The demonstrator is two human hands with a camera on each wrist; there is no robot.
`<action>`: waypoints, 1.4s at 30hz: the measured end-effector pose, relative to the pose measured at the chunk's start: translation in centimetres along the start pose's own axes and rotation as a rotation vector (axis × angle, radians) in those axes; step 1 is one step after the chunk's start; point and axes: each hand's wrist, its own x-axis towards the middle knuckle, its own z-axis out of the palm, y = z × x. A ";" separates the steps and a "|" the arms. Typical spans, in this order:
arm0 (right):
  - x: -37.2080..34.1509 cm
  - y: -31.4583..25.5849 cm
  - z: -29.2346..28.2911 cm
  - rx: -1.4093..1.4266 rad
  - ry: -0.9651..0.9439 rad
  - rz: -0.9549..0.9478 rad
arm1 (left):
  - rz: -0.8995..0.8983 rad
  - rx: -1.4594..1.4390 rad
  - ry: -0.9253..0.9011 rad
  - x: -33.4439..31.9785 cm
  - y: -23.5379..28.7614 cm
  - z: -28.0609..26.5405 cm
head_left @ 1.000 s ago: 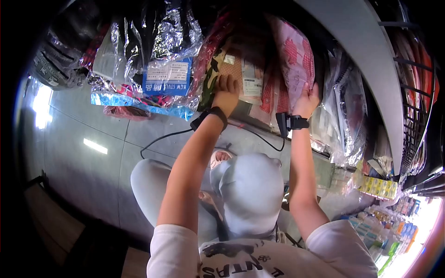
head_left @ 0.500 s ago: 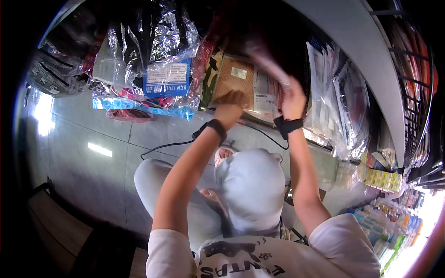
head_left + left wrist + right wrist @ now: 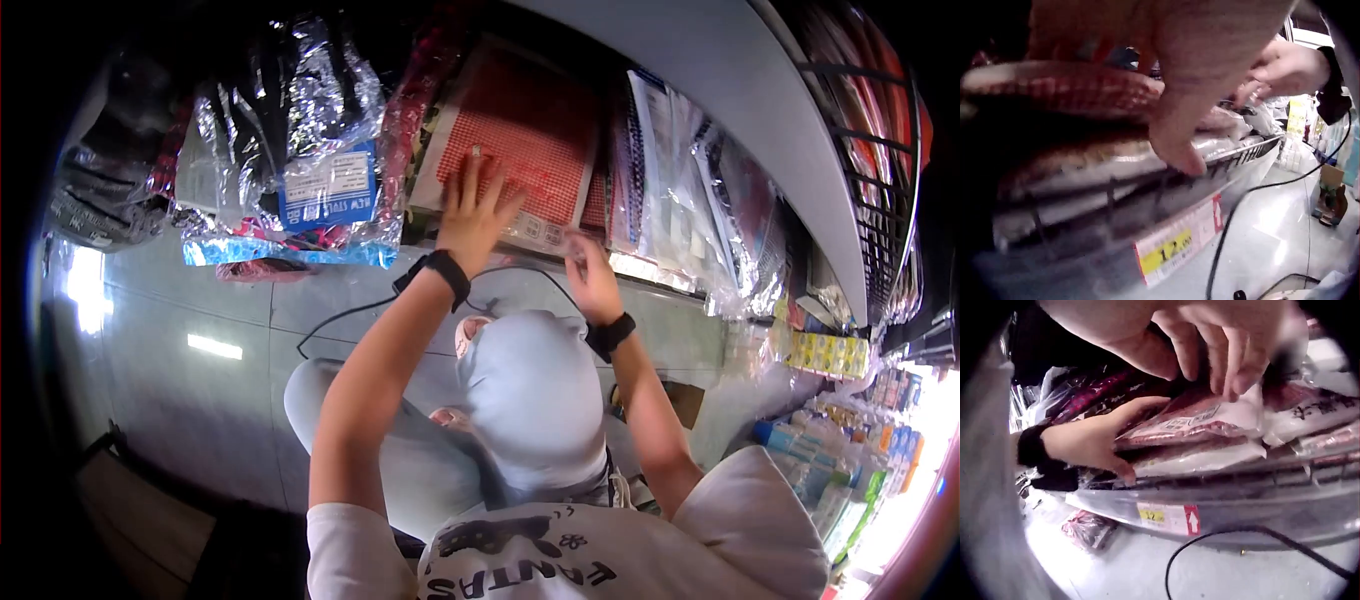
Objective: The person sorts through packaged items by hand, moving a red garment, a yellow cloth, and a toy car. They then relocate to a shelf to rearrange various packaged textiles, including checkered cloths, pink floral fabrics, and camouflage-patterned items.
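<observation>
A red checked fabric item in a clear plastic packet (image 3: 530, 150) lies flat on a pile on the shelf. My left hand (image 3: 478, 222) rests on its front left part with fingers spread. In the left wrist view, the thumb (image 3: 1182, 147) hangs down past the packet's front edge. My right hand (image 3: 596, 285) is by the packet's front right corner, fingers loosely bent. Seen from the right wrist, its fingertips (image 3: 1235, 387) are right over the packet's end (image 3: 1235, 415), with nothing gripped. Another pale packet (image 3: 1204, 456) shows underneath.
A wire shelf front with a price tag (image 3: 1175, 247) runs below the pile. Left are shiny plastic-wrapped packets with a blue label (image 3: 330, 188); more clear packets (image 3: 690, 190) stand to the right. A black cable (image 3: 340, 325) loops over the tiled floor (image 3: 235, 300).
My right hand has brought the red checked packet from the right and laid it over the tan packet, then withdrawn toward me. My left hand now rests on top of it.
</observation>
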 end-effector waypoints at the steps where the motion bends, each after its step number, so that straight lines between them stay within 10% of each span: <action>1: -1.4 -0.2 -0.4 0.012 -0.066 0.027 | -0.055 0.057 -0.106 0.2 0.1 1.6; 4: -4.3 -0.4 -2.5 0.062 -0.207 0.090 | -0.090 -0.061 -0.485 1.3 -1.3 1.3; 10: -8.3 1.9 -8.5 0.260 -0.192 0.246 | -0.155 0.158 -0.535 2.1 -0.2 2.8; 22: -10.7 5.6 -24.8 0.502 0.829 0.512 | -0.109 0.231 -0.546 2.7 0.5 2.4; 27: -6.5 7.1 -26.9 0.355 0.714 0.548 | 0.081 -0.534 -0.423 8.3 -0.3 -0.6; 29: -4.0 6.9 -26.9 0.306 0.641 0.592 | -0.129 -0.709 -0.392 12.3 3.0 -5.6; 30: -2.7 8.6 -27.0 0.310 0.559 0.598 | -0.381 -1.408 -0.291 12.8 5.2 -6.8; 32: -0.5 10.5 -27.5 0.205 0.348 0.619 | -0.322 -1.746 -0.463 14.9 6.5 -7.9; 42: -0.7 8.3 -25.3 -0.102 0.400 0.233 | -0.467 -1.643 -0.586 18.8 10.2 -5.1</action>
